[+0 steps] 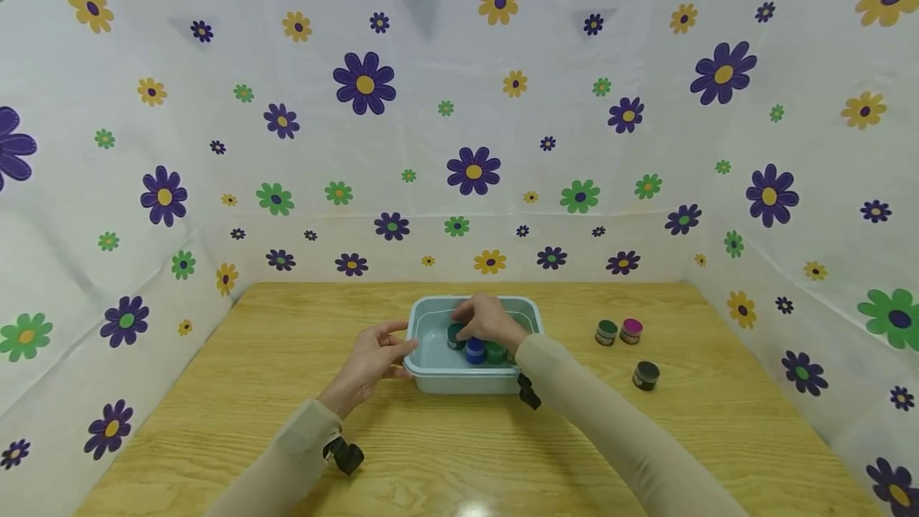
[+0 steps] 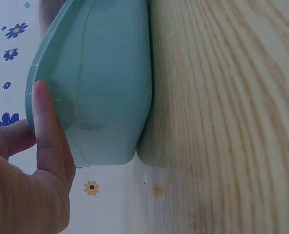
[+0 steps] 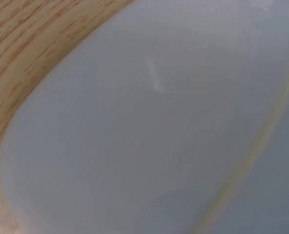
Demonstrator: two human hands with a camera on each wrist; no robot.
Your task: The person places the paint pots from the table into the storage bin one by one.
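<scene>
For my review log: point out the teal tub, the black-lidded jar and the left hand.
teal tub (image 1: 474, 302): head view, far rim.
black-lidded jar (image 1: 646, 374): head view, lid.
left hand (image 1: 369, 364): head view, back of hand.

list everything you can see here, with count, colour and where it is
tub: 1, pale blue-green, middle of the table
small jars in the tub: at least 3, dark teal, blue and green lids, under the right hand
small jars on the table: 3, green, pink and black lids, right of the tub
table: 1, light wood
backdrop: white with purple, green and yellow flowers, on three sides
left hand: 1, holds the tub's left rim
right hand: 1, inside the tub on the dark teal jar
</scene>
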